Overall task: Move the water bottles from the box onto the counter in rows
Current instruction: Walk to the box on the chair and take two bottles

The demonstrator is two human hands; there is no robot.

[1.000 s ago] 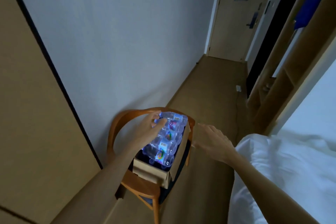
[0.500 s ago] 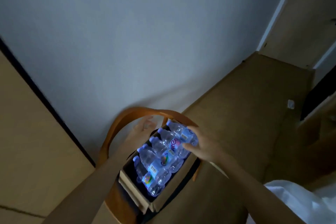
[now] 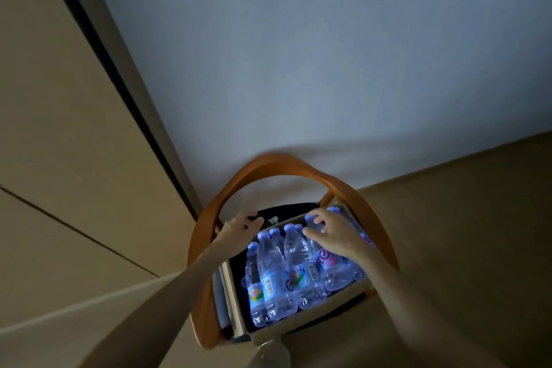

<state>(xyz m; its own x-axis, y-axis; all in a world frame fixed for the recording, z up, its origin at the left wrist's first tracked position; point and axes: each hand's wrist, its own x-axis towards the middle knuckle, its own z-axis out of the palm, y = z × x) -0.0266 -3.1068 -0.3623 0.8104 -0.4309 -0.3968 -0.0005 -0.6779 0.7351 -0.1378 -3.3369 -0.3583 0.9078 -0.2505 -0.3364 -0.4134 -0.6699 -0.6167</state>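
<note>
low in the frame's centre, the right hand (image 3: 334, 234), hovering beside the box (image 3: 298, 327) a second ago, now spreads loosely curled fingers over the water bottles (image 3: 294, 272), while the left hand (image 3: 239, 228) grips its far rim, so lifting seems imminent
</note>
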